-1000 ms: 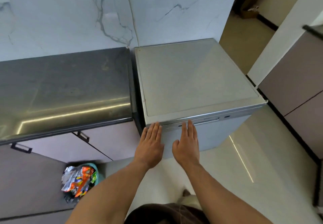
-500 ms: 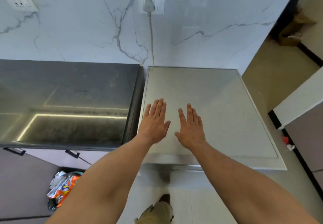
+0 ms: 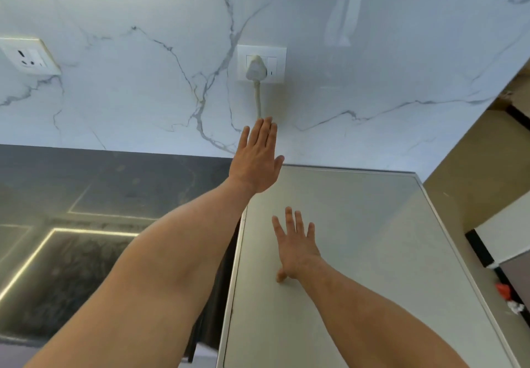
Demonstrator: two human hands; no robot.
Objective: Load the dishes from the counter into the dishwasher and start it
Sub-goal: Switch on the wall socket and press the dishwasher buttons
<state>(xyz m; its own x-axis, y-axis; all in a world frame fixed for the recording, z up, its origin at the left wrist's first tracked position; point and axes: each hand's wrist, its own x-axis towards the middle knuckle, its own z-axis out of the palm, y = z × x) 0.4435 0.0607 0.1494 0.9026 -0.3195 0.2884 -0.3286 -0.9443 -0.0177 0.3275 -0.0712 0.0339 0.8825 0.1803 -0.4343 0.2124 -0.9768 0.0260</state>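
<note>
The grey dishwasher (image 3: 358, 238) stands to the right of the dark counter (image 3: 100, 195), and only its flat top shows. My left hand (image 3: 256, 156) is raised with straight fingers in front of the marble wall, just below the white cable that runs down from the plug (image 3: 255, 69) in the wall socket. My right hand (image 3: 295, 245) lies flat with spread fingers on the dishwasher's top. Neither hand holds anything. No dishes are in view.
A second wall socket (image 3: 27, 57) sits at the far left of the marble wall. The glossy counter reflects a strip of light. At the right, the floor holds a small red and white object (image 3: 507, 296) beside a pale cabinet edge.
My view has tilted up towards the wall. My left hand has risen from the dishwasher's top towards the plug cable. My right hand has settled flat on the top.
</note>
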